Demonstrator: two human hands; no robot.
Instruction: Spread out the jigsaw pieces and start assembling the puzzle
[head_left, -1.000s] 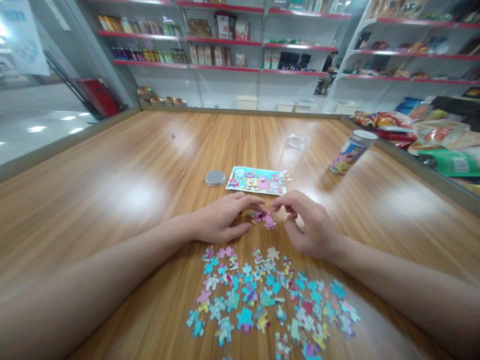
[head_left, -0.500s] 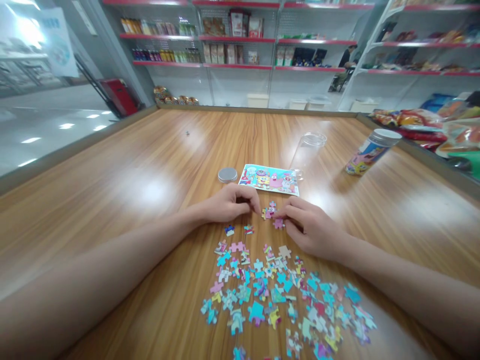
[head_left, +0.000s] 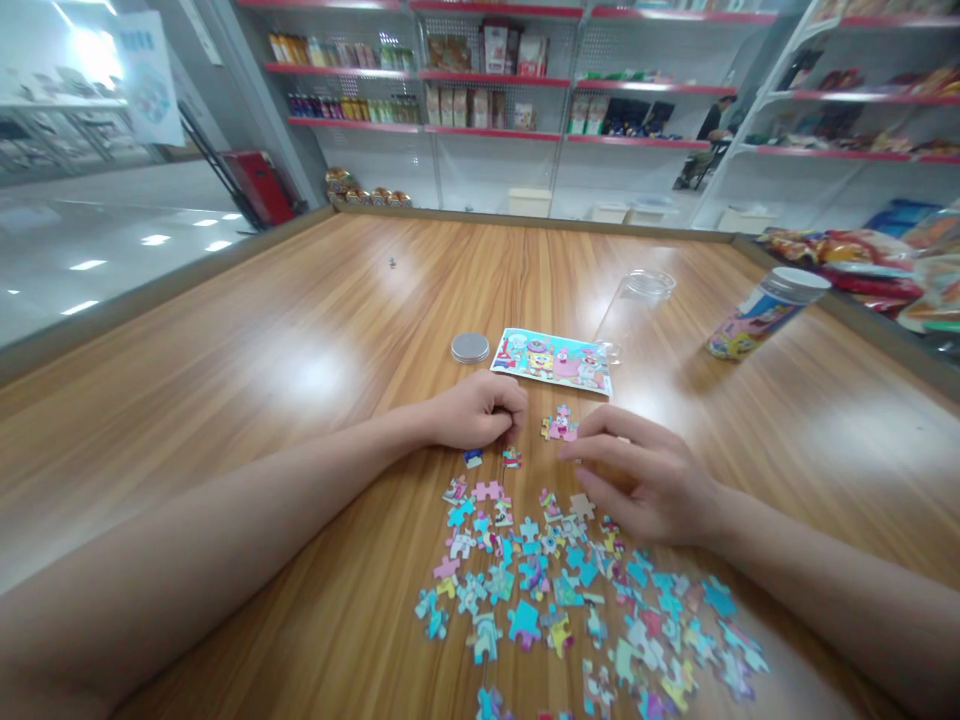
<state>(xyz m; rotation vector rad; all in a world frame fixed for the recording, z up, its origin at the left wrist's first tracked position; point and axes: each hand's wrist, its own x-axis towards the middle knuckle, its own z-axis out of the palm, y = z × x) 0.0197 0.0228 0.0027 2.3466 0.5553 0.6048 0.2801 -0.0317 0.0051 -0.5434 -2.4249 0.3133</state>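
A small cluster of joined jigsaw pieces, showing a pink cartoon face and a yellow bit at its left, lies on the wooden table. My right hand hovers at its right with fingers apart; the fingertips hide the cluster's lower right edge. To the left, my left hand rests on the table, fingers curled in and nothing visible in them. Just below it lie a blue-and-white piece and a red-and-blue piece. Many loose jigsaw pieces are spread nearer to me.
Beyond my hands lie a printed picture sheet and a round metal lid. A clear plastic jar lies behind the sheet. A printed canister stands at the right, near snack bags. Stocked shelves line the back wall.
My right hand has drawn back slightly from the cluster, its fingers spreading. My left hand's fingers have curled in, away from the cluster. The view has shifted a little.
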